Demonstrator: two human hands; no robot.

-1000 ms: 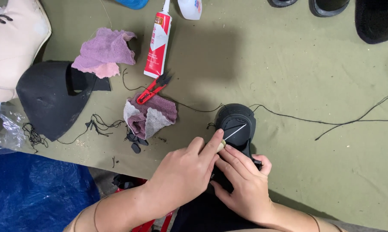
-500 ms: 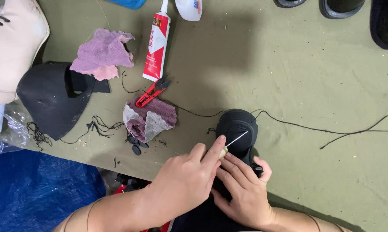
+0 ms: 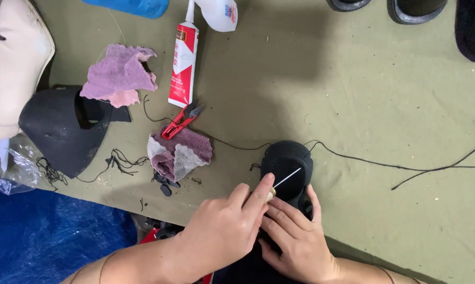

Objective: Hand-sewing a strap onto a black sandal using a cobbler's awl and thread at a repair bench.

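Pinching awl (image 3: 285,180) (fingers tight), left hand (image 3: 224,231); right hand (image 3: 295,239) fingers clamp black shoe (image 3: 287,163).

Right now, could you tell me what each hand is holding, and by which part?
The left hand pinches an awl at its handle end. The right hand grips the black shoe by its near side.

Left hand (image 3: 224,231) pokes an awl (image 3: 285,180) into the black shoe (image 3: 287,167) that the right hand (image 3: 295,239) grips

Red-white glue tube (image 3: 184,62) beside white bottle (image 3: 218,12)
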